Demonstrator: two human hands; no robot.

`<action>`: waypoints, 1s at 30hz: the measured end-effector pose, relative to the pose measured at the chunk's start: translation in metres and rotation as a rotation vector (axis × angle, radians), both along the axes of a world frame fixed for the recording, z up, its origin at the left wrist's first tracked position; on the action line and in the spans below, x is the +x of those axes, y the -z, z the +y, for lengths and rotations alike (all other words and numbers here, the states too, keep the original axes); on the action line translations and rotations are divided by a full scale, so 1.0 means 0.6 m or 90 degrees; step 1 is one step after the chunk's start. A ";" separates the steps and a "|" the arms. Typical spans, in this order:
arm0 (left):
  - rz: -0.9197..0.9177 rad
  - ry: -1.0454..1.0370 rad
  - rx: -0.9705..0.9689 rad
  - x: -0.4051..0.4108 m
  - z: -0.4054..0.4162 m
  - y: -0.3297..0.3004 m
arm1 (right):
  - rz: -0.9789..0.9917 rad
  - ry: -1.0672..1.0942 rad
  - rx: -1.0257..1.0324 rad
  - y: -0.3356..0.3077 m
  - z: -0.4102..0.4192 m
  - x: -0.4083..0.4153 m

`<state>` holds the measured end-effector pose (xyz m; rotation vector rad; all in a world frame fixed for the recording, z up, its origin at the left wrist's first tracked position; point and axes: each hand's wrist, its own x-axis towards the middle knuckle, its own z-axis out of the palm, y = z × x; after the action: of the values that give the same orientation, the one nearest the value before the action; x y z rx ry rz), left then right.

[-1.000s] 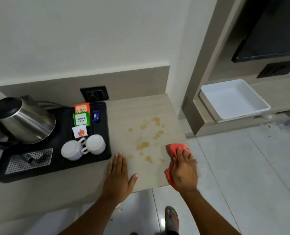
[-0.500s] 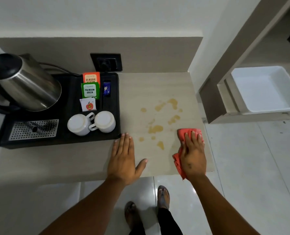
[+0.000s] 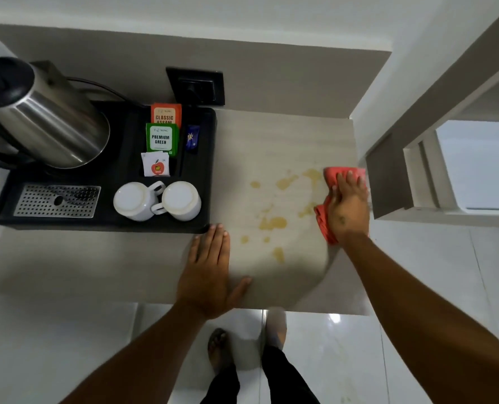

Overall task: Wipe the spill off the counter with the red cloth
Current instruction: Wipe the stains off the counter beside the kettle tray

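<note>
Brownish spill (image 3: 274, 221) lies in several blotches across the right half of the beige counter (image 3: 271, 141). My right hand (image 3: 348, 208) presses flat on the red cloth (image 3: 334, 176) at the counter's right edge, the cloth touching the rightmost blotches. My left hand (image 3: 210, 269) rests flat on the counter with its fingers spread, left of the spill and holding nothing; its fingertips reach the black tray's front corner.
A black tray (image 3: 204, 158) on the left holds a steel kettle (image 3: 42, 118), tea sachets (image 3: 162, 138), two upturned white cups (image 3: 158, 201) and a drip grille (image 3: 57, 201). A wall socket (image 3: 195, 86) sits behind. A white tub (image 3: 481, 167) stands at right.
My right hand has slid the red cloth away from me along the counter's right edge, up to the far blotches. The view has tilted further down. My left hand stays planted.
</note>
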<state>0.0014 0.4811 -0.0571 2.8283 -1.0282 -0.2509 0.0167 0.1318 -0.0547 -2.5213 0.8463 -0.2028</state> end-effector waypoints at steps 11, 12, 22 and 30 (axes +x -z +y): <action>0.006 -0.009 0.015 -0.001 -0.001 -0.003 | -0.022 -0.129 -0.007 -0.001 -0.067 0.085; 0.006 -0.013 0.017 -0.002 -0.001 -0.002 | -0.014 -0.118 -0.006 -0.004 -0.076 0.116; 0.026 -0.024 0.019 -0.002 -0.002 -0.004 | -0.052 -0.389 -0.011 -0.022 -0.082 0.127; 0.012 -0.025 -0.020 -0.004 -0.001 -0.001 | -0.065 -0.447 0.002 -0.028 -0.017 0.268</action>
<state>-0.0010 0.4805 -0.0567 2.8095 -0.9626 -0.2559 0.1775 0.1215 -0.0378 -2.6072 -0.1032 -0.0916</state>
